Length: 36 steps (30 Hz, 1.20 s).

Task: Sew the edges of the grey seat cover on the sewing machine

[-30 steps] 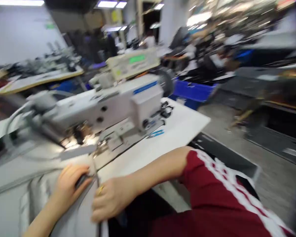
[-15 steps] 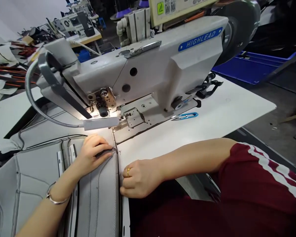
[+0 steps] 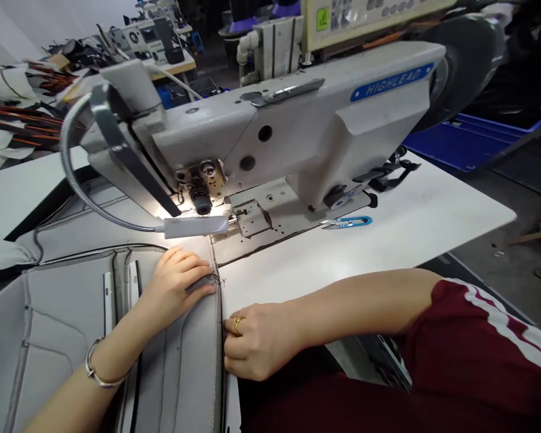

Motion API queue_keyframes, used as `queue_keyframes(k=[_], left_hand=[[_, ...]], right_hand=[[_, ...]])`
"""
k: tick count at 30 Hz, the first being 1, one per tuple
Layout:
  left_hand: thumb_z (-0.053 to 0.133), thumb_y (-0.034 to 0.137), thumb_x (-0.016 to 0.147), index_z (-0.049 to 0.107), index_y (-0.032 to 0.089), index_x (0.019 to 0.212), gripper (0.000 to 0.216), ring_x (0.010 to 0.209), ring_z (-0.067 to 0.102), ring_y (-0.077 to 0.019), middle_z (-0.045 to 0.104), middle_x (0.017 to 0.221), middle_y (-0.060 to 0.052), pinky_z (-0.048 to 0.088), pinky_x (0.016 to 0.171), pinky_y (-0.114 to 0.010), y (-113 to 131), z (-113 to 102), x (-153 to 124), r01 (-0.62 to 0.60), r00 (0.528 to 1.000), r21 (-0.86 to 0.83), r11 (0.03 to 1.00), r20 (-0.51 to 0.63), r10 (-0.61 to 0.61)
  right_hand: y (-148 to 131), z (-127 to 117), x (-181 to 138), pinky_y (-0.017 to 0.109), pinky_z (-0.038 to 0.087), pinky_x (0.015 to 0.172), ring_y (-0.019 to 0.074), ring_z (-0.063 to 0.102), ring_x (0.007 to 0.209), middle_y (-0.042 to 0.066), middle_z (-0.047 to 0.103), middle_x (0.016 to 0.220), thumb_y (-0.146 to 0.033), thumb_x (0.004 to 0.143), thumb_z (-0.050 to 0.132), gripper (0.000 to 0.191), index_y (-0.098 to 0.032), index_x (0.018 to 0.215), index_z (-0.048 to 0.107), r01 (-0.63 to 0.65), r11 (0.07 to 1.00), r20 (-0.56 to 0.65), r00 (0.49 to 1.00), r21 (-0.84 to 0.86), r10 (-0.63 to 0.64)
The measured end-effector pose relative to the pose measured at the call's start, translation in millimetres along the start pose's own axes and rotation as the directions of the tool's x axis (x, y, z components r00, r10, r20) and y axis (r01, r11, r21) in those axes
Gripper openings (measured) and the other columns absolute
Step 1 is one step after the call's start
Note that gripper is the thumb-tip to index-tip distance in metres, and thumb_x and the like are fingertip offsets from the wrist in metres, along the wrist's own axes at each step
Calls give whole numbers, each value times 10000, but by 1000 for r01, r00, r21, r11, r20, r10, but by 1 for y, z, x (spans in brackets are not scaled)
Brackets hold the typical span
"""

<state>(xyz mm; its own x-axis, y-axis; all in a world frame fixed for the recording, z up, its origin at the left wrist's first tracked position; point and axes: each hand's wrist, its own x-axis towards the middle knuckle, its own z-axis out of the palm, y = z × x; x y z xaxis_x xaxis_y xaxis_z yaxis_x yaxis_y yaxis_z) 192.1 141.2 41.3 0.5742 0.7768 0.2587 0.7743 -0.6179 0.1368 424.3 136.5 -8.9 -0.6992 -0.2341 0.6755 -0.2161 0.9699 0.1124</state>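
Note:
A large grey fabric cover (image 3: 193, 355) with dark piping and sewn seams lies on the white table, its edge running in under the sewing machine head (image 3: 202, 189). My left hand (image 3: 178, 279) rests on top of this cover, fingers stretched out and thumb apart, the tips at the piped edge near some dark loose thread ends. Lower along the same edge, my right hand (image 3: 261, 340) is closed, with its fingertips curled against the border of the cover. The fingertips of that hand are partly hidden.
Blue-handled thread snips (image 3: 349, 222) lie on the white tabletop (image 3: 293, 270) beside the machine bed. A lamp (image 3: 193, 227) on a bent metal hose lights the needle area. White strips (image 3: 133, 282) sit on the cover. Behind stand a blue tray (image 3: 464, 144) and another sewing machine (image 3: 139, 39).
The view has shifted, so the machine and hands appear slightly farther right and the hands lower. Both hands keep nearly the same places on the cover.

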Motion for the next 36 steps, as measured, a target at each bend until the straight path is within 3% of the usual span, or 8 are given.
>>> queue_keyframes(k=[5,20,26,29,33,36], left_hand=[[678,427,892,681,235,963,204,918,622,-222,726,927,-15,406,897,-428,-6,4,6,41,999,-31,999,-8,-42],[672,394,897,693,234,941,168,927,683,-225,757,995,-32,483,820,-367,-31,15,16,158,985,-59,986,-65,-161],[621,381,934,698,237,905,166,841,696,-188,760,912,-15,490,780,-335,-39,14,21,34,992,-11,999,-123,-35],[587,316,949,715,248,904,152,959,690,-213,744,1022,-37,474,864,-377,-29,8,16,17,994,66,998,-107,-10],[528,373,963,702,267,1140,269,1236,579,-334,630,1328,-121,408,1022,-551,-8,5,0,81,997,161,984,-31,-77],[504,370,972,685,246,1185,306,1265,553,-343,605,1352,-143,402,1058,-582,0,9,-6,131,991,146,981,-39,-127]], right_hand=[[4,-1,4,290,409,503,129,485,488,-13,435,611,-118,789,576,216,-180,608,477,-5,1000,-3,1000,-24,5],[11,4,5,280,403,514,139,460,487,2,424,577,-138,792,557,256,-194,573,435,-89,994,13,996,-71,90],[11,3,4,273,391,501,144,486,495,4,462,589,-120,777,563,244,-200,603,412,-111,990,12,994,-83,112],[11,1,3,276,400,499,159,517,513,7,486,590,-129,781,569,219,-207,631,429,-115,989,17,993,-88,117],[9,-1,3,272,377,469,152,507,489,-3,470,571,-136,767,579,212,-206,622,441,-77,994,-57,996,-81,73],[7,-1,4,269,358,449,140,487,462,-16,441,547,-143,766,582,226,-203,605,436,-50,995,-70,997,-87,44]])
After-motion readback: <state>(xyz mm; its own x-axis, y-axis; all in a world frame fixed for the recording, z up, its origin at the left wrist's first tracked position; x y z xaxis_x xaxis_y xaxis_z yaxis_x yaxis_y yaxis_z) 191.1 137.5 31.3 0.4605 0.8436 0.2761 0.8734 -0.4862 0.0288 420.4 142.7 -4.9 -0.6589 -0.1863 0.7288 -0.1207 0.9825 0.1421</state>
